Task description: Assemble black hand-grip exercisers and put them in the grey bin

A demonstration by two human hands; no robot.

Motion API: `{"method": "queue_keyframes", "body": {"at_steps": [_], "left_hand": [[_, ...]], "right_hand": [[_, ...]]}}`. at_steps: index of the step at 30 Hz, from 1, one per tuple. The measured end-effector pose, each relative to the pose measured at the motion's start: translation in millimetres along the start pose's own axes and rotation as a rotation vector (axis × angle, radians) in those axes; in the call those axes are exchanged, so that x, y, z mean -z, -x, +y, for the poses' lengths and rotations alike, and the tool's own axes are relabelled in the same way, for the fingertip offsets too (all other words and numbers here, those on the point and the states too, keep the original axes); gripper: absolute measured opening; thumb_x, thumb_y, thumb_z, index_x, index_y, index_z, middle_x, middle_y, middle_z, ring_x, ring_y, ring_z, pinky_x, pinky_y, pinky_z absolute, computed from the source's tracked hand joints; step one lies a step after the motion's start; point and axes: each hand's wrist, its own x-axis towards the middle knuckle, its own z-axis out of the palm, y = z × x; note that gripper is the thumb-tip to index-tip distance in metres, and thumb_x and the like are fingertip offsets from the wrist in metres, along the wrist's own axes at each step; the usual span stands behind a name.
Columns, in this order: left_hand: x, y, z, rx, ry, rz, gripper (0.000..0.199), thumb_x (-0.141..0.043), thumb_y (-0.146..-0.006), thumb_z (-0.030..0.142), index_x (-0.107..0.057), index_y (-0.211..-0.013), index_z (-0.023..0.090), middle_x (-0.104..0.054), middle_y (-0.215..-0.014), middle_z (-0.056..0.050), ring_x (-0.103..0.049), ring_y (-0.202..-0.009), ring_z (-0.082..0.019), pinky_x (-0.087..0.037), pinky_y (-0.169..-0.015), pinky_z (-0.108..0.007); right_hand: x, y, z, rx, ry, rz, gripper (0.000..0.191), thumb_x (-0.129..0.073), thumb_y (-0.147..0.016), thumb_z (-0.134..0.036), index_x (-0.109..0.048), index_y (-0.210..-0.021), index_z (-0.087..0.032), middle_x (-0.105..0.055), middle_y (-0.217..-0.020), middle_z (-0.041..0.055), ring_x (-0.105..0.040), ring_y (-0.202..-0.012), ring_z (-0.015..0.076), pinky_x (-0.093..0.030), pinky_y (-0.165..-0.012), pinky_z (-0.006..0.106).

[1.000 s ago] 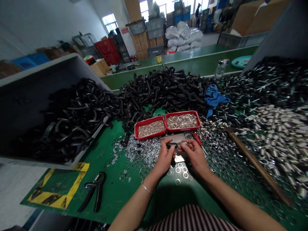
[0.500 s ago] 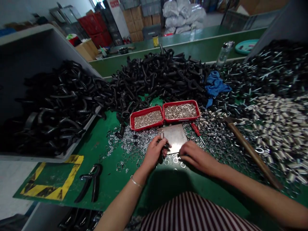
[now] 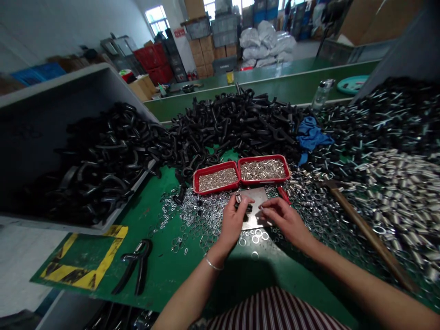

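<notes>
My left hand [image 3: 233, 221] is closed around a small black part [image 3: 248, 208], and a silvery coil spring [image 3: 238, 198] stands up at its fingers. Thumb and fingertips of my right hand [image 3: 285, 222] are pinched together just to the right; whatever they hold is too small to make out. Both hands are over a flat metal plate [image 3: 260, 196]. Loose metal rings [image 3: 256, 239] lie in front of the plate. Beyond it, two red trays hold small metal pieces: the left tray [image 3: 217, 189] finer bits, the right tray [image 3: 264, 181] small pins.
Black handles [image 3: 223, 119] are heaped behind the trays and in a grey bin [image 3: 103, 220] at left. A hand gripper [image 3: 139, 266] lies front left. At right are a hammer [image 3: 367, 229], a red screwdriver [image 3: 284, 195], springs [image 3: 405, 192], a blue cloth [image 3: 311, 134] and a glass bottle [image 3: 321, 95].
The view has tilted up. My right hand has come up from the rings at the plate's near edge and now sits over the plate, closer to the part in my left hand.
</notes>
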Motion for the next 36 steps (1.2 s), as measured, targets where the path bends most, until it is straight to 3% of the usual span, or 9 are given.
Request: {"method": "queue_keyframes", "body": {"at_steps": [3, 7, 17, 24, 26, 28, 31, 33, 36], "left_hand": [[-7.0, 0.3, 1.5, -0.113, -0.081, 0.032, 0.025, -0.047, -0.101, 0.043, -0.060, -0.105, 0.023, -0.065, -0.106, -0.006, -0.059, -0.103, -0.018, -0.044, -0.097, -0.033], [-9.7, 0.3, -6.0, -0.130, -0.205, 0.084, 0.023, -0.044, -0.102, 0.043, -0.055, -0.105, 0.023, -0.060, -0.104, -0.006, -0.057, -0.099, -0.019, -0.043, -0.095, -0.033], [-10.4, 6.6, -1.3, -0.159, -0.303, 0.049, 0.021, -0.042, -0.103, 0.039, -0.054, -0.098, 0.023, -0.059, -0.099, -0.006, -0.057, -0.095, -0.020, -0.043, -0.091, -0.033], [5.1, 9.3, -2.6, -0.392, -0.485, -0.244, 0.015, -0.047, -0.100, 0.031, -0.060, -0.096, 0.022, -0.065, -0.094, -0.005, -0.059, -0.092, -0.021, -0.045, -0.088, -0.035], [9.5, 4.5, -6.5, -0.327, -0.525, -0.271, 0.019, -0.048, -0.099, 0.035, -0.059, -0.091, 0.021, -0.064, -0.087, -0.004, -0.059, -0.085, -0.021, -0.046, -0.083, -0.034], [14.0, -1.5, -9.3, -0.217, -0.507, -0.204, 0.025, -0.047, -0.099, 0.041, -0.059, -0.088, 0.021, -0.064, -0.083, -0.003, -0.060, -0.080, -0.020, -0.048, -0.078, -0.033], [21.3, -12.6, -9.9, -0.091, -0.360, 0.004, 0.032, -0.045, -0.100, 0.047, -0.061, -0.090, 0.021, -0.067, -0.086, -0.003, -0.063, -0.077, -0.018, -0.049, -0.075, -0.030], [23.1, -20.4, -9.6, -0.045, -0.246, 0.139, 0.035, -0.045, -0.099, 0.050, -0.062, -0.092, 0.020, -0.068, -0.088, -0.002, -0.063, -0.076, -0.016, -0.050, -0.073, -0.027], [13.8, -28.2, -11.5, 0.026, -0.114, 0.168, 0.036, -0.048, -0.097, 0.054, -0.061, -0.093, 0.020, -0.069, -0.088, -0.002, -0.062, -0.069, -0.014, -0.050, -0.067, -0.026]], "right_hand": [[-15.8, -15.4, -4.5, -0.203, -0.444, 0.002, 0.029, -0.072, -0.087, -0.042, -0.065, -0.105, -0.021, -0.071, -0.093, 0.0039, -0.069, -0.082, 0.0186, -0.059, -0.084, 0.038], [-27.8, -16.2, 0.9, -0.311, -0.683, -0.109, 0.029, -0.079, -0.081, -0.040, -0.068, -0.096, -0.018, -0.072, -0.090, 0.0048, -0.068, -0.078, 0.0148, -0.060, -0.079, 0.032], [-15.4, -12.1, 1.6, -0.110, -0.353, -0.031, 0.030, -0.083, -0.075, -0.035, -0.064, -0.095, -0.023, -0.069, -0.085, -0.0017, -0.068, -0.078, 0.0162, -0.057, -0.078, 0.033], [-16.5, -3.8, 8.6, -0.364, -0.719, -0.433, 0.042, -0.075, -0.081, -0.055, -0.059, -0.092, -0.018, -0.058, -0.070, -0.0042, -0.051, -0.053, 0.0069, -0.045, -0.050, 0.020], [-11.4, -2.6, 9.7, -0.405, -0.569, -0.561, 0.050, -0.059, -0.089, -0.066, -0.059, -0.097, -0.016, -0.058, -0.066, -0.0034, -0.047, -0.046, 0.0073, -0.041, -0.046, 0.020], [7.2, -4.3, 7.6, -0.333, -0.147, -0.560, 0.053, -0.045, -0.096, -0.066, -0.061, -0.102, -0.016, -0.063, -0.066, 0.0000, -0.052, -0.047, 0.0108, -0.043, -0.049, 0.024], [68.3, -18.5, 0.8, -0.054, 0.714, -0.173, 0.034, -0.053, -0.099, -0.048, -0.062, -0.113, -0.018, -0.072, -0.088, 0.0075, -0.065, -0.074, 0.0184, -0.048, -0.068, 0.029], [122.5, -37.3, -2.5, -0.003, 1.178, 0.096, 0.027, -0.043, -0.104, -0.033, -0.061, -0.119, -0.019, -0.071, -0.107, 0.0107, -0.065, -0.093, 0.0205, -0.048, -0.080, 0.030], [192.7, -71.2, -1.9, -0.064, 1.361, 0.209, 0.028, -0.038, -0.100, -0.015, -0.062, -0.114, -0.010, -0.065, -0.114, 0.0203, -0.060, -0.107, 0.0268, -0.044, -0.087, 0.035]]}}
